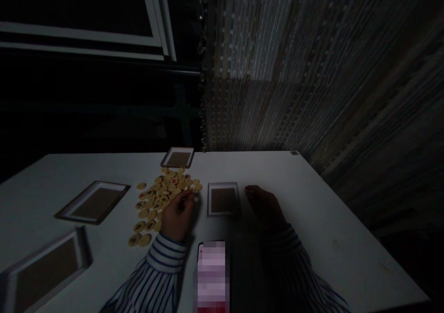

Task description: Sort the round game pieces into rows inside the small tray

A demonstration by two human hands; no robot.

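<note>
My left hand (178, 215) is closed, thumb and fingers curled together, over the right side of a heap of round wooden xiangqi pieces (163, 197). Some pieces bear red or dark characters. Whatever its fingers may hold is too dark to see. My right hand (265, 206) is also closed, resting at the right of a shallow rectangular tray (238, 201) with a brown bottom and pale rim. What lies inside the right fingers, if anything, is hidden. That tray stands between the two hands, with no pieces visible in it.
Similar trays stand behind the pieces (167, 157), to their left (120, 199) and at the near left (85, 243). A lit phone (211, 276) lies at the front of the white table (312, 197). A striped string curtain (263, 72) hangs behind; the room is dim.
</note>
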